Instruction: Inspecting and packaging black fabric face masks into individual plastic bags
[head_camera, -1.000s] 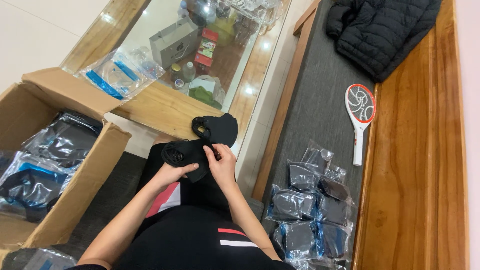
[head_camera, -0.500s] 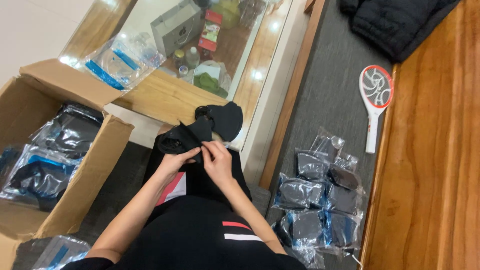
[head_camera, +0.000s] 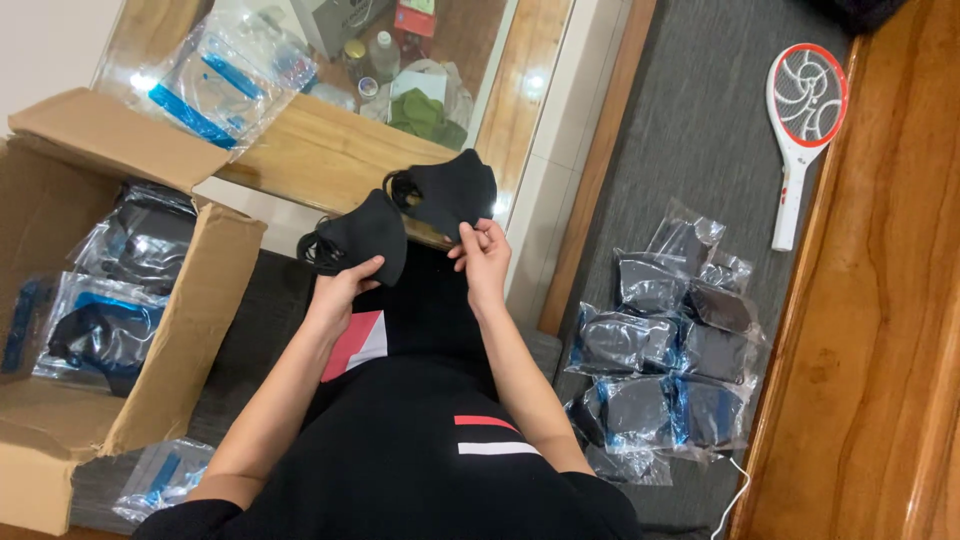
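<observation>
Black masks | left mask (head_camera: 360, 240) tilted | right mask (head_camera: 445, 192) nose up-right

This looks like a home room used for packing goods. A glass-topped wooden table (head_camera: 330, 150) at upper centre holds household bottles (head_camera: 383, 55), and an electric fly swatter (head_camera: 803, 130) lies at upper right beside wood flooring (head_camera: 880, 330). A cardboard box (head_camera: 120, 300) at left and bagged masks (head_camera: 665, 350) on the grey carpet (head_camera: 700, 130) at right show packing work.
</observation>
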